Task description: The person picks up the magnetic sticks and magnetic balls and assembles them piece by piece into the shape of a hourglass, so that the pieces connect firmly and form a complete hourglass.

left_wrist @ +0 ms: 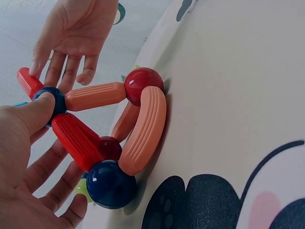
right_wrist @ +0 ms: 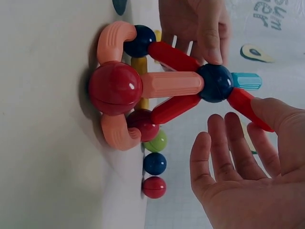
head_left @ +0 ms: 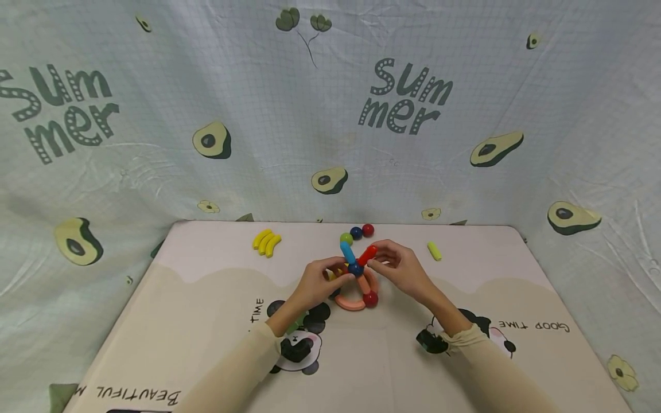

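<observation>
A toy frame of ridged rods and balls stands on the table. Three curved orange rods (left_wrist: 147,133) and balls, two red (right_wrist: 115,88) and one dark blue (left_wrist: 111,184), form its base ring. One straight orange rod (right_wrist: 172,84) and two red rods lean up to a dark blue top ball (right_wrist: 215,83). My left hand (head_left: 316,284) pinches that top ball, thumb on its near side. A light blue rod (head_left: 348,252) and a short red rod (head_left: 368,254) stick up from it. My right hand (head_left: 405,272) holds the short red rod's free end between thumb and index finger, other fingers spread.
At the table's back edge sit a green ball (head_left: 346,238), a dark blue ball (head_left: 356,232) and a red ball (head_left: 368,230). Three curved yellow rods (head_left: 267,243) lie back left, a yellow-green rod (head_left: 434,250) back right. A printed cloth (head_left: 279,172) hangs behind the table.
</observation>
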Action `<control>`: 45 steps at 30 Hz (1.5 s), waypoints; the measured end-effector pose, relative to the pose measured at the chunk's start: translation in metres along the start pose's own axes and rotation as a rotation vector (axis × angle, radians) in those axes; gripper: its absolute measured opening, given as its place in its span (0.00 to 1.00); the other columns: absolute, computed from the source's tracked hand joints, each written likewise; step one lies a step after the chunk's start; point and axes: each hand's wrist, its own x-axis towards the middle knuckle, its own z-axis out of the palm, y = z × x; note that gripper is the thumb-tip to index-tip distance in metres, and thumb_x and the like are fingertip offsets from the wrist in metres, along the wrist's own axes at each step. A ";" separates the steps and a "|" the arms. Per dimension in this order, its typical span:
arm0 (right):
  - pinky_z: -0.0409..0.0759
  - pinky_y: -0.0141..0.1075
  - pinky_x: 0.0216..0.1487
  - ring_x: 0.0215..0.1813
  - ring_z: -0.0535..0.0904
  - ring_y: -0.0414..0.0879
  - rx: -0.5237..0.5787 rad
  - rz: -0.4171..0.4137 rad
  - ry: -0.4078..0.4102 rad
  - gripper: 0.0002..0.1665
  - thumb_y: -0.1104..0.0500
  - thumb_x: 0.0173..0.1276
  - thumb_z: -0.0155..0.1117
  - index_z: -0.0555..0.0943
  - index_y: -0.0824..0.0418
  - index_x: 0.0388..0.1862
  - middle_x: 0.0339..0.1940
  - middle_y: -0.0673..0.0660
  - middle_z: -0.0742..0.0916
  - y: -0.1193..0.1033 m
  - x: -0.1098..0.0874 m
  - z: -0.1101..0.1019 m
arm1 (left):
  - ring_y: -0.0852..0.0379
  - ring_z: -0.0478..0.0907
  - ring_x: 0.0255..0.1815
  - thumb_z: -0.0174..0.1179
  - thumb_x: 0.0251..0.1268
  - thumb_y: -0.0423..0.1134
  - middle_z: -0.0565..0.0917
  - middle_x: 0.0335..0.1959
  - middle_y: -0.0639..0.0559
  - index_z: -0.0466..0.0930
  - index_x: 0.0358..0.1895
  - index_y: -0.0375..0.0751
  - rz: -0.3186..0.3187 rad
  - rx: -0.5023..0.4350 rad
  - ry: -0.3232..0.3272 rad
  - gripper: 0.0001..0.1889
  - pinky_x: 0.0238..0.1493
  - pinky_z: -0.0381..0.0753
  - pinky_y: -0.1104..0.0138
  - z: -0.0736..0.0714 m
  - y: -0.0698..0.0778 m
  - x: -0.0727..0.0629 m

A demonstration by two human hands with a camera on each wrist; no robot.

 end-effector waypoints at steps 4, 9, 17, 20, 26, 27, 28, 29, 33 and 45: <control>0.82 0.33 0.54 0.51 0.85 0.53 -0.027 -0.020 -0.039 0.22 0.60 0.72 0.70 0.79 0.63 0.61 0.52 0.60 0.88 0.001 0.003 -0.007 | 0.53 0.81 0.45 0.69 0.68 0.42 0.88 0.45 0.52 0.85 0.59 0.43 -0.011 0.001 -0.001 0.18 0.44 0.79 0.64 -0.001 0.001 -0.001; 0.84 0.36 0.50 0.50 0.86 0.51 -0.118 -0.026 -0.131 0.22 0.60 0.70 0.72 0.80 0.61 0.62 0.52 0.58 0.87 0.009 0.017 -0.024 | 0.51 0.81 0.46 0.69 0.68 0.42 0.88 0.45 0.51 0.85 0.59 0.43 -0.019 -0.003 0.004 0.18 0.45 0.80 0.62 -0.002 0.003 -0.001; 0.85 0.48 0.52 0.50 0.86 0.56 -0.345 0.010 -0.083 0.22 0.60 0.72 0.70 0.80 0.65 0.62 0.53 0.61 0.87 0.034 0.052 -0.046 | 0.51 0.81 0.46 0.69 0.69 0.42 0.88 0.44 0.53 0.85 0.59 0.44 -0.022 -0.025 -0.004 0.18 0.44 0.79 0.64 -0.001 0.003 -0.001; 0.84 0.51 0.52 0.50 0.85 0.58 -0.390 0.023 -0.046 0.23 0.61 0.72 0.70 0.80 0.64 0.63 0.56 0.63 0.86 0.043 0.064 -0.047 | 0.51 0.80 0.45 0.69 0.69 0.41 0.88 0.44 0.53 0.85 0.59 0.43 -0.015 -0.026 -0.002 0.18 0.43 0.79 0.64 -0.001 0.003 -0.001; 0.85 0.46 0.44 0.48 0.85 0.59 -0.357 0.075 0.004 0.25 0.64 0.72 0.68 0.77 0.62 0.67 0.61 0.66 0.83 0.061 0.083 -0.042 | 0.53 0.80 0.45 0.69 0.68 0.41 0.88 0.43 0.53 0.85 0.59 0.43 -0.008 -0.023 0.001 0.18 0.43 0.79 0.64 -0.001 0.001 -0.001; 0.85 0.46 0.45 0.49 0.84 0.59 -0.351 0.076 0.008 0.26 0.64 0.72 0.68 0.77 0.62 0.68 0.62 0.66 0.83 0.065 0.085 -0.040 | 0.53 0.80 0.45 0.69 0.68 0.41 0.88 0.43 0.53 0.85 0.59 0.43 -0.007 -0.023 0.000 0.18 0.43 0.79 0.64 -0.001 0.001 -0.001; 0.85 0.48 0.47 0.52 0.84 0.60 -0.346 0.072 0.012 0.27 0.65 0.72 0.68 0.77 0.62 0.68 0.62 0.66 0.82 0.067 0.087 -0.038 | 0.53 0.80 0.45 0.69 0.68 0.41 0.88 0.43 0.53 0.85 0.59 0.43 -0.006 -0.024 -0.001 0.18 0.43 0.79 0.64 -0.001 0.001 -0.001; 0.84 0.50 0.50 0.55 0.83 0.61 -0.343 0.068 0.013 0.27 0.66 0.71 0.68 0.76 0.63 0.69 0.63 0.66 0.82 0.069 0.089 -0.036 | 0.53 0.80 0.44 0.69 0.69 0.41 0.88 0.43 0.53 0.85 0.59 0.43 -0.005 -0.024 -0.001 0.18 0.43 0.79 0.64 -0.001 0.001 -0.001; 0.80 0.55 0.60 0.66 0.76 0.62 -0.360 0.049 0.017 0.28 0.67 0.71 0.67 0.76 0.64 0.69 0.65 0.66 0.81 0.074 0.095 -0.028 | 0.54 0.80 0.44 0.69 0.68 0.42 0.88 0.43 0.53 0.85 0.59 0.43 -0.001 -0.025 0.001 0.18 0.43 0.79 0.63 0.000 0.000 -0.002; 0.78 0.53 0.61 0.62 0.78 0.60 -0.412 0.133 -0.019 0.26 0.66 0.72 0.65 0.78 0.60 0.69 0.63 0.64 0.83 0.076 0.101 -0.017 | 0.55 0.80 0.44 0.70 0.68 0.42 0.88 0.43 0.53 0.85 0.59 0.43 0.005 -0.015 0.008 0.18 0.42 0.79 0.65 0.000 0.000 -0.002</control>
